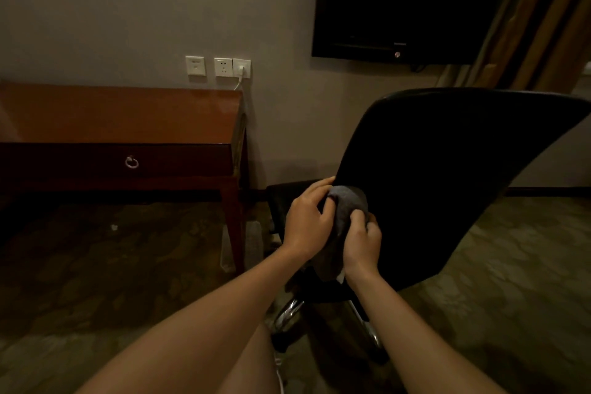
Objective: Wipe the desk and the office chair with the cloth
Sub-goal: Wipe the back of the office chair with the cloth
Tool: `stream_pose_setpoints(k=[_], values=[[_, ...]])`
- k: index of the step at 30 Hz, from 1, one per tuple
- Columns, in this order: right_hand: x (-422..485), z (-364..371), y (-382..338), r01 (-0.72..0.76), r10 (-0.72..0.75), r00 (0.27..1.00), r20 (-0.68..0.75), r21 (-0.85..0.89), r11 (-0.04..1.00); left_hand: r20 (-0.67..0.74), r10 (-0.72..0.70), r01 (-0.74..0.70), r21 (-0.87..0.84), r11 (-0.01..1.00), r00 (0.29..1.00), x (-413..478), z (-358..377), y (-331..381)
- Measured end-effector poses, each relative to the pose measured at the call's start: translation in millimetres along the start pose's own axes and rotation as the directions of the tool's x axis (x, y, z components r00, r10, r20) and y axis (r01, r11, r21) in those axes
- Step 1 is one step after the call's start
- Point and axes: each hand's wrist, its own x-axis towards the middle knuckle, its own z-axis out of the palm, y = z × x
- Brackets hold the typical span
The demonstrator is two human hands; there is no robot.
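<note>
Wall (128, 9): plain grey-beige, filling the view from nine to twelve o'clock behind all the furniture.
Carpet (96, 281): dark with a faint pattern, spreading from eight o'clock round to four o'clock.
Office chair (447, 176): black, with a broad curved back at three o'clock; its rear faces the person and its left edge runs down toward the centre.
Television (409, 0): black screen, switched off, mounted on the wall at one o'clock above the chair back.
Bench (121, 115): glossy red-brown wood at nine to ten o'clock, standing against the wall, well apart from the chair.
Curtain (537, 19): brown-gold folds at two o'clock, just beside the television.
Chrome base (289, 313): shiny legs under the chair seat, at six o'clock.
Left hand (307, 221): just below centre, with fingers curled round the cloth's left side at the edge of the chair back.
Right hand (363, 243): at five o'clock of the left hand, fingers curled, gripping the cloth from below.
Cloth (347, 205): dark grey, bunched between both hands, lying against the lower left edge of the chair back.
Wall sockets (223, 66): three white plates at eleven o'clock above the bench's right end; the right-most holds a white plug (240, 71).
Ring pull (131, 162): metal, hanging on the bench's drawer (80, 160) front at nine o'clock.
</note>
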Motion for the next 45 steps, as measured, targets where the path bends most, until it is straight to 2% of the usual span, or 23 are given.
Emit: stream_pose_setpoints(k=[10, 15, 22, 29, 32, 38, 43, 45], values=[[1.2, -52.8, -1.2, -0.047, 0.044, 0.991, -0.13, -0.015, 0.999, 0.157, -0.012, 0.033, -0.131, 0.991, 0.988, -9.9, 48.9, 24.0], [3.7, -72.3, 10.2, -0.107, 0.104, 0.985, -0.137, -0.02, 0.994, 0.236, -0.036, 0.052, -0.065, 0.996, 0.971, -18.6, 66.6, 20.6], [11.8, -87.5, 36.5, -0.173, 0.166, 0.983, -0.077, -0.103, 0.98, 0.241, -0.15, 0.156, -0.007, 0.988, 0.959, -29.0, 82.2, -4.5], [14.9, -107.4, 87.0, -0.213, 0.209, 0.977, -0.04, -0.231, 0.949, 0.3, -0.295, 0.27, 0.124, 0.955, 0.907, -54.7, 108.5, -58.8], [19.5, -114.6, 113.3, -0.208, 0.202, 0.978, -0.053, -0.326, 0.922, 0.301, -0.328, 0.262, 0.241, 0.935, 0.896, -69.1, 116.2, -71.6], [29.6, -126.1, 165.8, -0.195, 0.259, 0.965, 0.044, -0.538, 0.82, 0.294, -0.448, 0.346, 0.34, 0.875, 0.844, -82.9, 136.9, -117.6], [38.1, -121.7, 180.9, -0.219, 0.254, 0.966, -0.057, -0.706, 0.673, 0.324, -0.511, 0.471, 0.197, 0.86, 0.796, -80.2, 149.3, -141.6], [39.8, -114.7, 184.7, -0.217, 0.228, 0.97, -0.08, -0.703, 0.677, 0.306, -0.521, 0.484, 0.192, 0.854, 0.797, -78.2, 153.7, -149.1]])
